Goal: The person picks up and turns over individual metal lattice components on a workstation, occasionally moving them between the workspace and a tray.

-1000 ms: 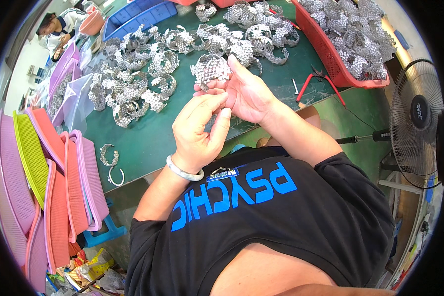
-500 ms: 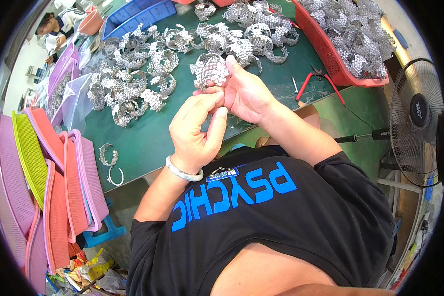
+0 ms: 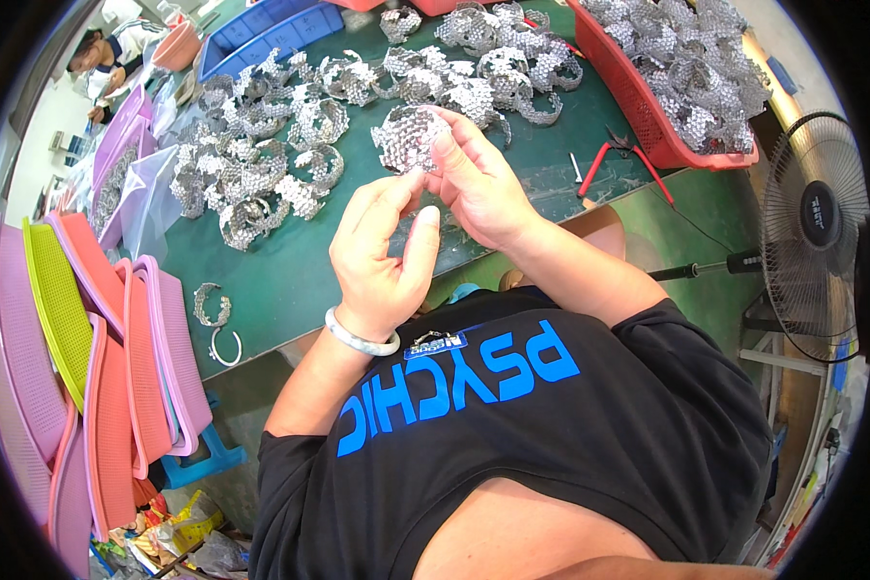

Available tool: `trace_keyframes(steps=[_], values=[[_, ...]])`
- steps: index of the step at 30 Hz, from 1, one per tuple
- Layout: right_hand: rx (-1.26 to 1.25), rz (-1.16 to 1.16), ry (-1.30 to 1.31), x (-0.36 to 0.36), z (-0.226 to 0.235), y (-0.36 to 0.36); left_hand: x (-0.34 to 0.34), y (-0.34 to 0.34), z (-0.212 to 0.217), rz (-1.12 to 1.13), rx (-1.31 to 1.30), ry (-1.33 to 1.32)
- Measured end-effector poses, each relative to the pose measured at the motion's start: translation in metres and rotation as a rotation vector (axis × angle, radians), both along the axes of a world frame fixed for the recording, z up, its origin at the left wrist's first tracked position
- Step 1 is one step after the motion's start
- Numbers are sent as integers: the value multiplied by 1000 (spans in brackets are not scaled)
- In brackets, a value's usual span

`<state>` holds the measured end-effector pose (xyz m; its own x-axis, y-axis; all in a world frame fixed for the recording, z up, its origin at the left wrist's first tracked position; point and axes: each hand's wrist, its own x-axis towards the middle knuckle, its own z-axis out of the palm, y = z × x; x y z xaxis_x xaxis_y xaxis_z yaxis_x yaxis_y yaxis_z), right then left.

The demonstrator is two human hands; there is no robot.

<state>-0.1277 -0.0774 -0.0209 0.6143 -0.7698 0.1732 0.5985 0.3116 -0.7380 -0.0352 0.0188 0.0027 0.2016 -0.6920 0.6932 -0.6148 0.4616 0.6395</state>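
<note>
A silver honeycomb-patterned cuff bracelet [image 3: 403, 141] is held up over the near part of the table. My right hand [image 3: 481, 186] grips its right side, the thumb bent over the near face and the fingers behind. At its lower edge are the fingertips of my left hand [image 3: 382, 237], whose thumb stands apart from the fingers; whether they touch the metal is hard to tell. Beyond lie many similar silver cuffs [image 3: 251, 169], spread in loose clusters. Another patterned cuff [image 3: 212, 304] and a plain open ring [image 3: 225, 346] rest near the table's left front edge.
Red-handled pliers [image 3: 628, 159] lie on the green table [image 3: 358, 217] at right, beside a red basket [image 3: 638, 111] heaped with cuffs. Blue trays [image 3: 271, 34] stand at the back. Stacked plastic baskets [image 3: 116, 387] crowd the left; a fan [image 3: 817, 217] stands right. Another person [image 3: 116, 58] sits far left.
My right thumb has come down over the cuff's near face, and its fingers have closed in. My left fingers have straightened slightly toward the cuff's lower edge.
</note>
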Motion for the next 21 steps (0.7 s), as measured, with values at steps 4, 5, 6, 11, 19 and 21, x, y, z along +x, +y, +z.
trace_keyframes(steps=[4, 5, 6, 11, 19, 21], values=[[-75, -18, 2, 3, -1, 1, 3, 1, -4, 8, 1, 13], [-108, -16, 21, 1, -1, 1, 2, 1, -4, 7, 0, 9], [-140, -14, 41, -2, -2, 1, 2, 1, -4, 6, 0, 6], [-188, -28, 23, 0, -5, 0, 6, 3, -6, -14, 44, 49], [-328, -119, 73, -1, -4, 2, 12, 5, -16, -59, 92, 239], [-346, -127, 88, 0, -4, 2, 14, 6, -17, -64, 100, 261]])
